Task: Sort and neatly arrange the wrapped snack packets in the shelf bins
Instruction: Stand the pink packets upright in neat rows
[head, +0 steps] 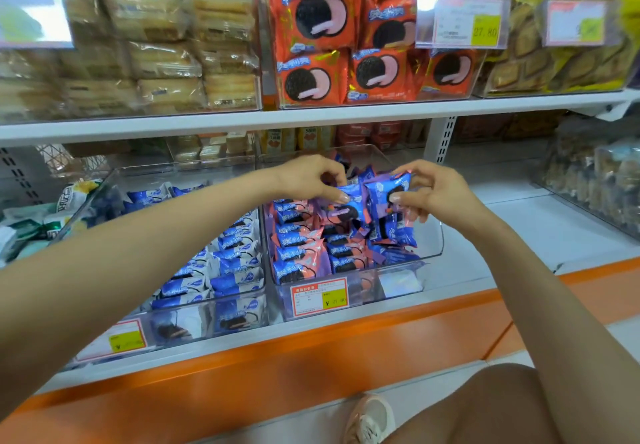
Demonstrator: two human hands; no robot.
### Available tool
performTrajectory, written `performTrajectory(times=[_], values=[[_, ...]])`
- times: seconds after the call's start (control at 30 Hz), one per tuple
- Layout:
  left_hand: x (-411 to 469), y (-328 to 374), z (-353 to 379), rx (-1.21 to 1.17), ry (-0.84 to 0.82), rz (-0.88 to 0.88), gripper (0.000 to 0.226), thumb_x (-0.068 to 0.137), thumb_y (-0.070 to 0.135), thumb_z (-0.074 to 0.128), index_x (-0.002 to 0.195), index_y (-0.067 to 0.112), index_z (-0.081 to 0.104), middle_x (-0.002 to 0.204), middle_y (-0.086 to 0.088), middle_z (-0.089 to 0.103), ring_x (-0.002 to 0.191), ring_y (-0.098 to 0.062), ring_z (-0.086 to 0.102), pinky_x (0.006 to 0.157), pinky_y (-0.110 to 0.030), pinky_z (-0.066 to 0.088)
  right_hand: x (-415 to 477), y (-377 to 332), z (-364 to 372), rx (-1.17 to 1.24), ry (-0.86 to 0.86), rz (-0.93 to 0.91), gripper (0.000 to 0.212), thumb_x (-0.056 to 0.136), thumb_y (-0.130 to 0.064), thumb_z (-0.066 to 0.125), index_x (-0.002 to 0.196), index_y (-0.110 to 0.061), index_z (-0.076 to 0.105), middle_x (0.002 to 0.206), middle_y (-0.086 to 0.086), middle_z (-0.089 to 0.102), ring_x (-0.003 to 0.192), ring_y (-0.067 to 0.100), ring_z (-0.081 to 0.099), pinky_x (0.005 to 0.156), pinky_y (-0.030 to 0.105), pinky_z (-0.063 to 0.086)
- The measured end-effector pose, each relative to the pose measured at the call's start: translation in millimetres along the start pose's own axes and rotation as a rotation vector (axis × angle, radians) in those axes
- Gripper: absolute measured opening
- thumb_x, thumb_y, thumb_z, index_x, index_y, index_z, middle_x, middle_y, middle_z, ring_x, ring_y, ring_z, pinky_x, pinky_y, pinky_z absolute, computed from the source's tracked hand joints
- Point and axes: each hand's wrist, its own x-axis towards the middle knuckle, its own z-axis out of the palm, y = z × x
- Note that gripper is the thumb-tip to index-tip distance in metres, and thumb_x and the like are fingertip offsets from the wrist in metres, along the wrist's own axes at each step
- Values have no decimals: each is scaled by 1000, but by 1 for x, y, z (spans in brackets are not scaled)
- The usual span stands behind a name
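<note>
Left hand (310, 177) pinches a blue-and-purple foil biscuit packet (351, 201), and right hand (434, 192) grips a second matching packet (384, 189), both just over the clear plastic bin (437, 236) below. It looks mid-sort; next they need laying flat in line.

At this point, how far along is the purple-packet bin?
Done: the left rows in the clear bin stand in tidy columns. In hand: the left hand and right hand pinch blue packets above it. Left: loose packets on its right side lie jumbled.
</note>
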Motion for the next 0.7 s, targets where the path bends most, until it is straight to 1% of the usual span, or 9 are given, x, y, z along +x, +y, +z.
performTrajectory(times=[0.07, 0.13, 0.2, 0.27, 0.37, 0.43, 0.5, 0.6, 0.7], values=[[2, 4, 5, -46, -49, 9, 17, 85, 22, 67, 81, 8, 57, 71, -3, 54, 68, -15, 47, 68, -29, 41, 2, 1, 0, -34, 64, 4, 24, 77, -6, 74, 94, -16, 60, 69, 1, 64, 42, 3, 53, 42, 14, 40], [4, 8, 12, -42, -105, 21, 26, 86, 23, 66, 82, 1, 55, 73, -6, 48, 68, -15, 40, 66, -26, 32, 3, 3, -1, -37, 111, -5, 23, 77, -11, 75, 94, -13, 61, 70, 0, 65, 51, 1, 56, 50, 14, 45], [7, 13, 19, -23, -140, 12, 29, 88, 25, 64, 78, 1, 50, 70, -6, 45, 61, -9, 40, 60, -21, 31, 3, 4, -3, -32, 142, -6, 24, 78, -15, 75, 97, -12, 61, 75, 3, 66, 65, 9, 60, 63, 23, 50], [10, 16, 26, -5, -148, -13, 30, 88, 26, 64, 75, 7, 44, 62, -1, 43, 47, -1, 40, 50, -15, 29, 3, 4, -5, -11, 152, -5, 22, 78, -16, 74, 94, -13, 59, 77, 4, 66, 69, 14, 59, 64, 23, 49], [10, 16, 31, 2, -130, -73, 25, 88, 26, 64, 92, 11, 44, 64, -1, 49, 50, -8, 40, 50, -21, 29, 3, 4, -4, -32, 144, 22, 23, 78, -15, 74, 82, -20, 52, 75, -3, 65, 60, 5, 56, 50, 13, 40], [7, 12, 31, -51, -138, -115, 32, 88, 19, 64, 110, 15, 41, 73, -8, 52, 50, -12, 40, 51, -24, 30, 3, 5, -3, -42, 137, 34, 26, 78, -15, 74, 81, -24, 50, 75, -1, 65, 57, 5, 56, 52, 17, 40], [4, 9, 29, -156, -168, -115, 38, 86, 11, 63, 114, 22, 40, 85, -14, 46, 50, -13, 41, 54, -28, 33, 2, 5, -3, -46, 123, 18, 27, 80, -14, 72, 83, -29, 50, 80, 2, 65, 60, 12, 56, 56, 23, 42], [3, 6, 28, -119, -166, -96, 32, 84, 11, 65, 102, 29, 45, 97, -7, 45, 61, -16, 40, 62, -29, 33, 1, 2, -4, -64, 100, 1, 27, 83, -14, 69, 83, -33, 50, 78, -1, 64, 58, 11, 56, 52, 19, 43], [3, 6, 32, -97, -147, -119, 29, 82, 12, 67, 86, 28, 44, 76, 3, 42, 60, -15, 35, 58, -28, 28, 2, 2, -4, -78, 109, 7, 25, 83, -14, 69, 80, -30, 50, 77, -1, 64, 57, 9, 58, 52, 18, 44]])
